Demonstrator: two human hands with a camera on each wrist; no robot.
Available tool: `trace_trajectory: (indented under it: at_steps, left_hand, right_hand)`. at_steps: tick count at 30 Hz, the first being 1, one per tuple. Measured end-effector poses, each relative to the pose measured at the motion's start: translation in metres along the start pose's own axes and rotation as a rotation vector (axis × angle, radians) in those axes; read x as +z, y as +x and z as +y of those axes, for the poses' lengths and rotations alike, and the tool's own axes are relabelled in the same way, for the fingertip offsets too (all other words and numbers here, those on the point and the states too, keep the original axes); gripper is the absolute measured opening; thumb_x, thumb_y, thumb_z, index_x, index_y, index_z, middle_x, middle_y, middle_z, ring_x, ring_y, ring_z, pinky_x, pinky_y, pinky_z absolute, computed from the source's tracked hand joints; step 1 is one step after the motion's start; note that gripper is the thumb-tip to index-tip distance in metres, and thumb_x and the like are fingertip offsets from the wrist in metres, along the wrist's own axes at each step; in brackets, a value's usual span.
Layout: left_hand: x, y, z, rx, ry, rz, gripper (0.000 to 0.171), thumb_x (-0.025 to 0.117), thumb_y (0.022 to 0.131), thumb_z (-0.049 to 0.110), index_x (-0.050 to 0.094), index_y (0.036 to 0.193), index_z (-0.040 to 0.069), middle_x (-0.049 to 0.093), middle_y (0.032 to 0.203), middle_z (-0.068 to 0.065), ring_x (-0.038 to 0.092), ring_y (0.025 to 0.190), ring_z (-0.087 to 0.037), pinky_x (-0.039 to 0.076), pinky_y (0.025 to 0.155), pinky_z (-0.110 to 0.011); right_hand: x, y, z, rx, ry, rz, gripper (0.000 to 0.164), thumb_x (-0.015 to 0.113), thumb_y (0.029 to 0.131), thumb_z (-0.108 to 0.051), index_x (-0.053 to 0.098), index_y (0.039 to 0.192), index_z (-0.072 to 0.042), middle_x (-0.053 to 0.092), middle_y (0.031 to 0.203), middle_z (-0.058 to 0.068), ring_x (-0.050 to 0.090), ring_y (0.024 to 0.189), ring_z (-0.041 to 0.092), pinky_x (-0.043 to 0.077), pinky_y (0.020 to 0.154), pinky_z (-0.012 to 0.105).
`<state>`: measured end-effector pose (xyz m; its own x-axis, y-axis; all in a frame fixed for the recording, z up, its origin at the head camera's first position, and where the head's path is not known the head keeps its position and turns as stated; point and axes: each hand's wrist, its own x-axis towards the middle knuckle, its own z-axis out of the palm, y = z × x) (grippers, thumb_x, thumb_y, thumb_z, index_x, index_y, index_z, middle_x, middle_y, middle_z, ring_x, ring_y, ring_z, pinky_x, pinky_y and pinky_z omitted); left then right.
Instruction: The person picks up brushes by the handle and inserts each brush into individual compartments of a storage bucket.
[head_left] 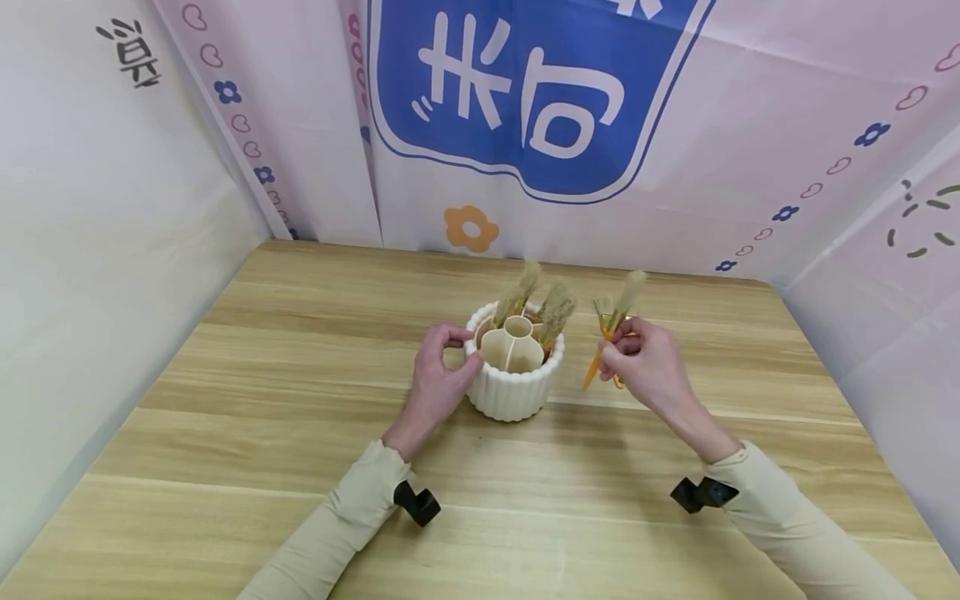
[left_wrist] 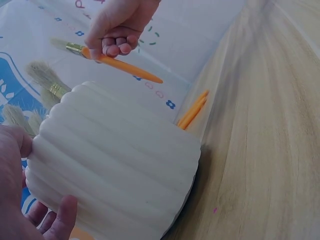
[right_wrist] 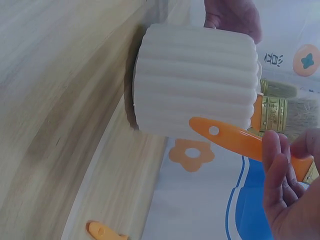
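Note:
A white ribbed pot [head_left: 510, 396] with petal-shaped compartments stands upright on the table. Several bristle brushes [head_left: 557, 310] stand in its rear and right compartments, bristles up; the front ones hold nothing. My left hand [head_left: 437, 371] holds the pot by its left side, thumb and fingers at the scalloped rim. To the right of the pot, my right hand [head_left: 648, 358] pinches a flat paintbrush [right_wrist: 232, 139] near its ferrule. Its bristles point up and its orange handle, with a hole near the end, slants down toward the pot.
Orange brush handles [left_wrist: 192, 111] lie on the wooden table [head_left: 300, 433] beyond the pot, partly behind my right hand in the head view. Printed white cloth [head_left: 690, 208] walls off the table's back and sides.

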<state>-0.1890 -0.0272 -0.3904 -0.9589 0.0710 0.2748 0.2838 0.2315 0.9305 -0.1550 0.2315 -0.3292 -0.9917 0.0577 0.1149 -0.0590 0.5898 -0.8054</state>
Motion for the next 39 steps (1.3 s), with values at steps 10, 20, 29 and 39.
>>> trace_trajectory:
  at_steps: [10,20,29,39]
  left_hand:
    - [-0.001,0.001,0.001,-0.007,0.011,-0.008,0.027,0.066,0.078,0.011,0.059,0.103,0.005,0.055,0.115,-0.011,0.053,0.105,-0.026,0.043,0.097,-0.050]
    - [-0.001,0.001,-0.001,-0.018,0.015,-0.008,0.026,0.066,0.079,0.014,0.059,0.103,0.006,0.054,0.114,-0.010,0.052,0.105,-0.025,0.042,0.098,-0.049]
    - [-0.001,0.000,0.000,-0.014,0.020,-0.011,0.026,0.066,0.078,0.013,0.059,0.102,0.006,0.054,0.114,-0.010,0.052,0.105,-0.026,0.042,0.098,-0.051]
    - [-0.001,0.000,0.000,0.005,0.023,-0.007,0.026,0.065,0.078,0.013,0.060,0.102,0.005,0.055,0.113,-0.011,0.053,0.103,-0.027,0.041,0.098,-0.053]
  right_hand:
    - [0.005,-0.006,-0.015,-0.047,0.012,-0.037,0.011,0.056,0.085,-0.007,0.054,0.089,0.003,0.068,0.068,0.015,0.066,0.056,0.021,0.054,0.048,0.027]
    - [0.013,-0.009,-0.035,-0.078,0.086,-0.050,0.009,0.055,0.083,-0.004,0.054,0.089,0.003,0.065,0.063,0.011,0.065,0.054,0.018,0.054,0.049,0.029]
    - [0.019,-0.010,-0.055,-0.129,0.157,-0.035,0.010,0.058,0.083,-0.004,0.056,0.090,0.003,0.064,0.062,0.010,0.063,0.053,0.013,0.051,0.048,0.025]
    - [0.028,-0.009,-0.059,-0.203,0.224,0.019,0.008,0.059,0.081,0.000,0.056,0.088,0.004,0.065,0.062,0.010,0.063,0.051,0.013,0.053,0.046,0.026]
